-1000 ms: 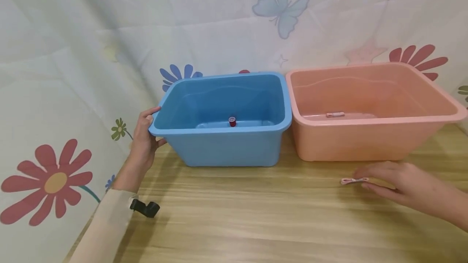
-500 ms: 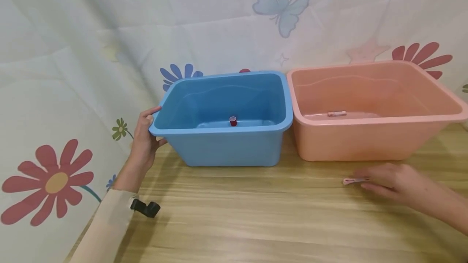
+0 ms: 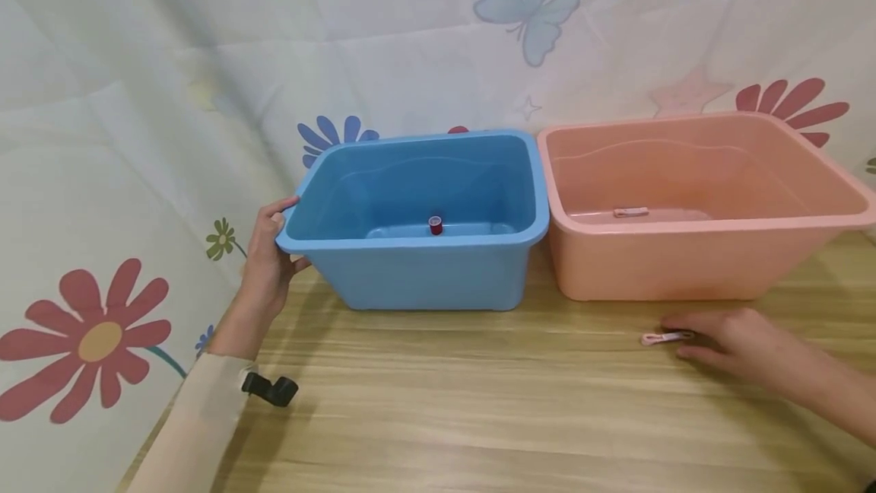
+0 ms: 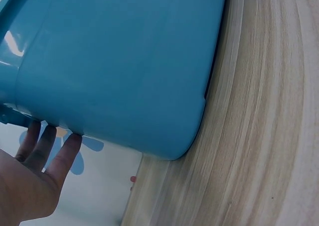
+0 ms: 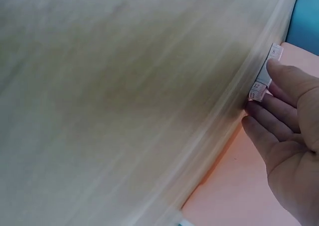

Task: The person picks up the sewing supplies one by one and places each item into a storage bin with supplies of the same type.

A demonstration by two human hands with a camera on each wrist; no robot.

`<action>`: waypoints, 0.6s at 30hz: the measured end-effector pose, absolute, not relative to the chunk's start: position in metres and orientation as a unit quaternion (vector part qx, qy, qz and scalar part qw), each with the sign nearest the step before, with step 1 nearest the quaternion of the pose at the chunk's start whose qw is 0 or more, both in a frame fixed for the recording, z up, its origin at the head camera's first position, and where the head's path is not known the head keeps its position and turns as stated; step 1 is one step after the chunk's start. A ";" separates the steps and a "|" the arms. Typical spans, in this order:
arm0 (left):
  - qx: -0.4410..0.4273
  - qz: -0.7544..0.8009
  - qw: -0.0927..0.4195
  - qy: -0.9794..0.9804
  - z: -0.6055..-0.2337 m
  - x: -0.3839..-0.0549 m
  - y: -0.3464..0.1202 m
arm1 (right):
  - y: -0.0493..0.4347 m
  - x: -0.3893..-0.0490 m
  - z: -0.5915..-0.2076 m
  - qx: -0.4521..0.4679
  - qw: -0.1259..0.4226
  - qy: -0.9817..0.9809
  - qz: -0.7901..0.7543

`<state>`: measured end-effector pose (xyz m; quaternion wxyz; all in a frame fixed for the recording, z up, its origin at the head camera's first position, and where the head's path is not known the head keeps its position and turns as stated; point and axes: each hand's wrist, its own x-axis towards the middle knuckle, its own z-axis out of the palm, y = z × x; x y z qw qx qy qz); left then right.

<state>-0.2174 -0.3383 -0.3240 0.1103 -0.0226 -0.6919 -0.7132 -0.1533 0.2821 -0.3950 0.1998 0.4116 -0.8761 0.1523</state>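
At the left end of the blue plastic tub (image 3: 417,276), my left hand (image 3: 265,257) grips the rim; the left wrist view shows its fingertips (image 4: 70,146) against the tub's side. A folded tape measure (image 3: 664,338), pale pink and white with printed numbers, lies on the wooden table before the pink tub (image 3: 657,268). My right hand (image 3: 739,341) is around its right end, index finger and thumb spread apart. In the right wrist view the thumb overlaps the tape measure (image 5: 264,74).
Inside the blue tub sits a small dark red cylinder (image 3: 435,225) with a pale top. A second folded pale pink strip (image 3: 630,212) lies in the pink tub. Both tubs stand side by side against a printed curtain (image 3: 411,44).
My right fingers have spread around the tape measure, showing more of its right end. The tape measure has hardly moved. My left hand stays at the blue tub.
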 end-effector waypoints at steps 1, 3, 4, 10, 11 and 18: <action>-0.023 -0.713 0.110 -0.692 -0.324 -0.217 -0.339 | 0.282 -0.153 -0.396 0.408 0.197 -0.879 0.148; -0.022 -0.713 0.111 -0.692 -0.324 -0.217 -0.339 | 0.281 -0.154 -0.397 0.408 0.208 -0.878 0.141; -0.023 -0.713 0.110 -0.692 -0.324 -0.217 -0.339 | 0.281 -0.153 -0.397 0.407 0.211 -0.878 0.141; -0.023 -0.715 0.113 -0.689 -0.323 -0.216 -0.338 | 0.280 -0.154 -0.399 0.406 0.220 -0.876 0.139; -0.023 -0.715 0.113 -0.689 -0.323 -0.216 -0.338 | 0.280 -0.154 -0.399 0.406 0.222 -0.876 0.139; -0.021 -0.709 0.112 -0.696 -0.323 -0.216 -0.338 | 0.277 -0.154 -0.401 0.401 0.237 -0.875 0.135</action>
